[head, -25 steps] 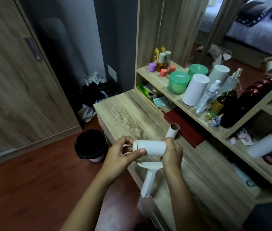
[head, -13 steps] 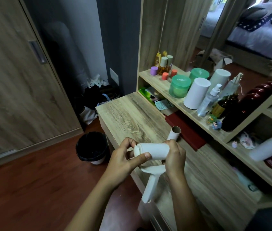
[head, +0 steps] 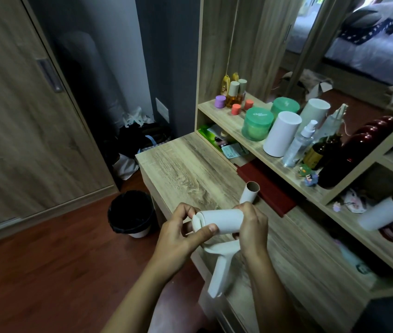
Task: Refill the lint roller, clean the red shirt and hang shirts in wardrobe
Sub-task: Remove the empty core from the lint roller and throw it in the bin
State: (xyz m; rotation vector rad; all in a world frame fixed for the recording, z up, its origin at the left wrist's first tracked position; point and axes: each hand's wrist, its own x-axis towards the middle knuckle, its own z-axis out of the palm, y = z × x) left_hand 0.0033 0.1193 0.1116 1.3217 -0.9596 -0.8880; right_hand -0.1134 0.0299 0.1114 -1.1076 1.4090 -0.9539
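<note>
A white lint roller is held over the near edge of the wooden desk, its handle pointing down. A white refill roll sits across its head. My left hand pinches the roll's left end between thumb and fingers. My right hand grips the roll's right end and hides where it joins the roller. An empty cardboard core stands upright on the desk just behind my hands. No shirt is visible.
A black-lined bin stands on the floor left of the desk. The shelf behind holds bottles, green jars and a white canister. A red flat item lies under the shelf. A wardrobe door is at left.
Both hands keep their hold on the roll; the left thumb has shifted slightly along the roll's end. The view has drifted a little downward.
</note>
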